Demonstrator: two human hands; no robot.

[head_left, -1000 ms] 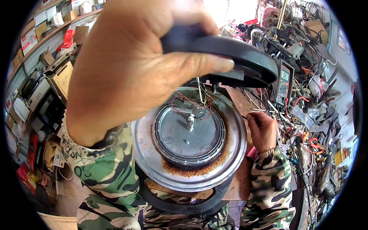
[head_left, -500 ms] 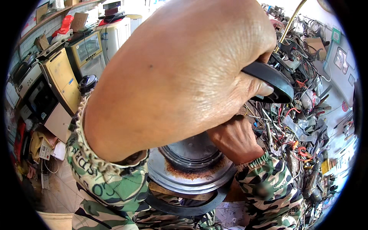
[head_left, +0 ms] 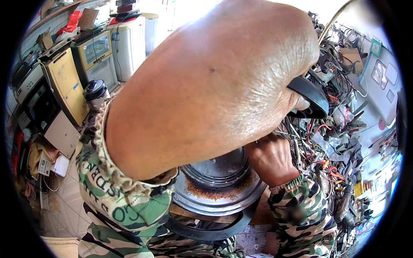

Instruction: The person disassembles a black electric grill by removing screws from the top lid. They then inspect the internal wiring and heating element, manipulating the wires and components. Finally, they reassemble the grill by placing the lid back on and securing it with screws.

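My left hand [head_left: 284, 81] crosses close in front of the camera and is closed on a black curved plastic part [head_left: 316, 98], its thumb along the near edge. Below that forearm sits a round metal pan-like piece [head_left: 211, 204] with stepped rings and a brown-black burnt patch. A black curved handle-like band [head_left: 206, 232] shows along its near edge. My right hand [head_left: 273, 157] is bent over the right side of the metal piece. Its fingers are hidden under my left hand and forearm, so I cannot make out what they touch.
A dense heap of cables, tools and loose parts [head_left: 340, 142] lies along the right. A dark-lidded cup [head_left: 97, 92] stands left of my sleeve. Cream and white appliances [head_left: 92, 53] line the left wall, with a tiled floor [head_left: 64, 206] below. A pale panel [head_left: 383, 81] is far right.
My left hand and the black part have shifted slightly to the right and down in view. My right hand sits slightly lower and further right. More of the cup shows now.
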